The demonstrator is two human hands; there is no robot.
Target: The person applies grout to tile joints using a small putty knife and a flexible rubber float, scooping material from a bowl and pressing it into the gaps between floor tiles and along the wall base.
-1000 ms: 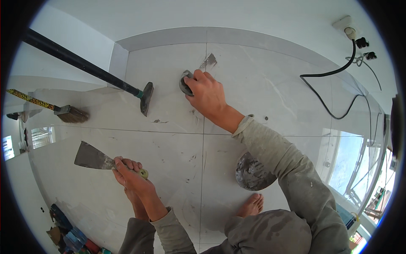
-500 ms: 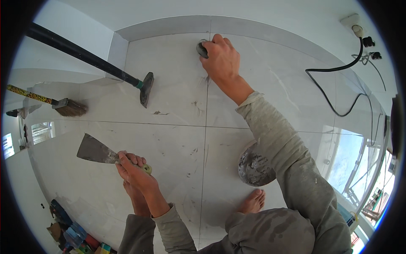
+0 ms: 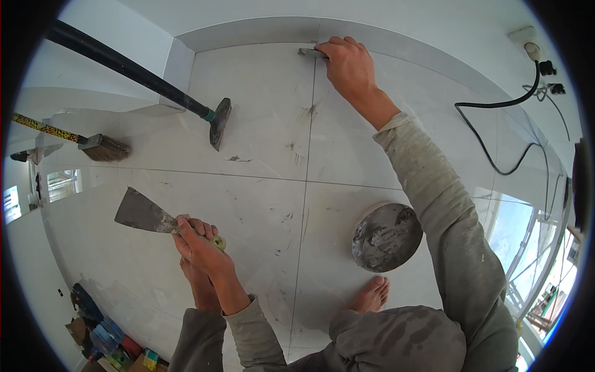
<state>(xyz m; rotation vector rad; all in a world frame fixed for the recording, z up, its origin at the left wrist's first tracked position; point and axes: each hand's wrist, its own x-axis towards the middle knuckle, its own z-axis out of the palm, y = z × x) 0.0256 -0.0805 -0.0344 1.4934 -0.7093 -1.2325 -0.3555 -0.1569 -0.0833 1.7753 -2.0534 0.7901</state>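
Note:
My left hand [image 3: 199,242] grips a wide putty knife [image 3: 144,209] with a grey-smeared blade and pale yellowish handle, held low on the left. My right hand [image 3: 350,65] is closed on a small grey flat tool [image 3: 308,53] at the far end of a vertical tile joint, against the grey skirting [image 3: 266,32]. Dark smears mark the joint and the white tiles around it. A round pan of grey paste [image 3: 385,235] sits on the floor beside my right sleeve, near my bare foot [image 3: 369,296].
A black pole with flat head [image 3: 220,124] and a brush [image 3: 104,149] are at the left, by a wall step. A black cable [image 3: 496,103] runs from a socket [image 3: 530,46] at right. Bottles and boxes [image 3: 106,335] lie lower left; a glazed opening [image 3: 545,273] is at right.
My right hand has moved away from me and slightly right along the joint, up to the skirting. More of the paste pan now shows. My left hand has shifted slightly forward with the knife.

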